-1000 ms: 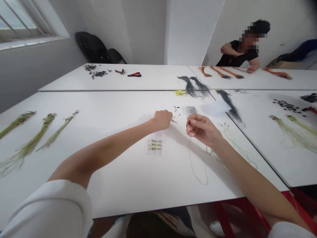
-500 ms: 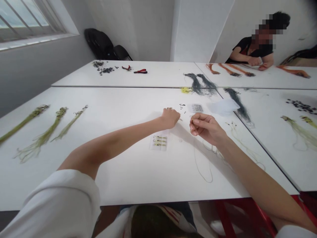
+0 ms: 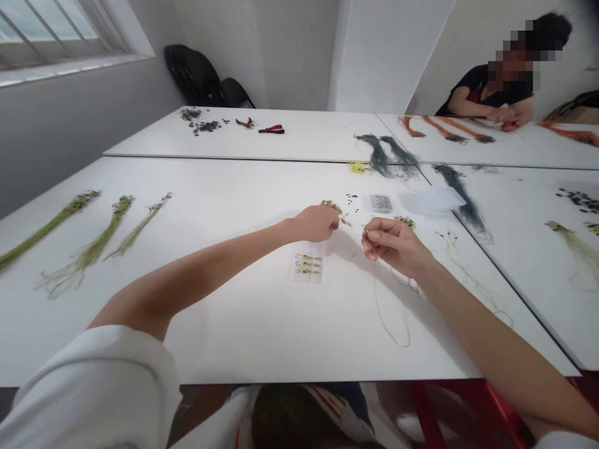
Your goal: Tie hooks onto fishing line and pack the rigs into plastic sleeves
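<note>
My left hand is closed, its fingers curled down at a small heap of brass-coloured metal pieces. What its fingertips hold, if anything, is hidden. A pinch of thumb and forefinger closes my right hand on a thin pale fishing line, which hangs in a long loop onto the table. A tiny piece at its fingertips is too small to make out. Nearer me lies a clear plastic tray holding several hooks with yellow-green line. Small black bits lie beyond my hands, beside a clear box.
Bundles of yellow-green line lie at left. Dark line bundles, yellow bits and a white sheet are beyond my right hand. Red-handled pliers lie at the back. A person sits far right near orange bundles.
My left hand has shifted slightly left and down, uncovering more of the metal pieces. My right hand keeps its pinch on the line. The whole view has shifted a little.
</note>
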A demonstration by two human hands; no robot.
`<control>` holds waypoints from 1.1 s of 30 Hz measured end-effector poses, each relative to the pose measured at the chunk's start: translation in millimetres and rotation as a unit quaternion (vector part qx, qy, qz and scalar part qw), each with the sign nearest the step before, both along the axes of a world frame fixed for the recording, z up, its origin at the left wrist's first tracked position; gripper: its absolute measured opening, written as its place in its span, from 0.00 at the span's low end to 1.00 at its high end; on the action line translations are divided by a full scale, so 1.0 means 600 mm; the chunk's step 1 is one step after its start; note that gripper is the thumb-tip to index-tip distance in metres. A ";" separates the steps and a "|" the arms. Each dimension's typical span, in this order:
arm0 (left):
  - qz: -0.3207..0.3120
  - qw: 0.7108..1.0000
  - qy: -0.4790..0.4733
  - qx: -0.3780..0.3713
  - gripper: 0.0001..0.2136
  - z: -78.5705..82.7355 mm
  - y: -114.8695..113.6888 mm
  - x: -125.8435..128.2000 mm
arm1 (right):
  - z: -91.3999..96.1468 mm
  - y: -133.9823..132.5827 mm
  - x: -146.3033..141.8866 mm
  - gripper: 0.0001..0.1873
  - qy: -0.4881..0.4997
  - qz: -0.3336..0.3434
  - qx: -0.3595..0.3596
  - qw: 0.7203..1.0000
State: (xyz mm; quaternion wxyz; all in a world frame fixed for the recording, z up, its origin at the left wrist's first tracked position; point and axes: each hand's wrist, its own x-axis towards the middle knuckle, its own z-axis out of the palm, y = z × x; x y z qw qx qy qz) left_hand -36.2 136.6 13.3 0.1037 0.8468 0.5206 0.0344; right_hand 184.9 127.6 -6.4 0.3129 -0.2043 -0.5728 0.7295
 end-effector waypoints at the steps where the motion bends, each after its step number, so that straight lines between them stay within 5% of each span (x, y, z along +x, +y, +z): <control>1: -0.001 1.000 -0.013 0.009 0.14 0.005 -0.006 -0.005 | -0.001 -0.001 0.000 0.04 -0.004 0.005 0.001 1.000; 7: 0.005 0.986 -0.158 0.044 0.10 0.032 -0.104 -0.067 | 0.004 -0.020 -0.006 0.04 -0.058 0.053 0.067 0.995; 10: 0.039 0.985 -0.170 -0.006 0.10 0.019 -0.168 -0.102 | 0.009 -0.044 -0.019 0.05 -0.131 0.092 0.141 0.977; 14: 0.008 0.988 -0.154 -0.019 0.15 -0.016 -0.217 -0.129 | 0.001 -0.076 -0.041 0.02 -0.163 0.099 0.288 0.938; 20: -0.046 0.991 -0.122 -0.034 0.17 -0.038 -0.222 -0.139 | -0.028 -0.091 -0.055 0.05 -0.170 0.104 0.431 0.880; 28: -0.065 0.990 -0.120 -0.030 0.15 -0.039 -0.215 -0.140 | -0.040 -0.087 -0.056 0.05 -0.186 0.117 0.475 0.852; 33: 0.061 0.972 -0.208 -0.093 0.11 -0.032 -0.202 -0.130 | -0.042 -0.088 -0.056 0.05 -0.183 0.118 0.484 0.847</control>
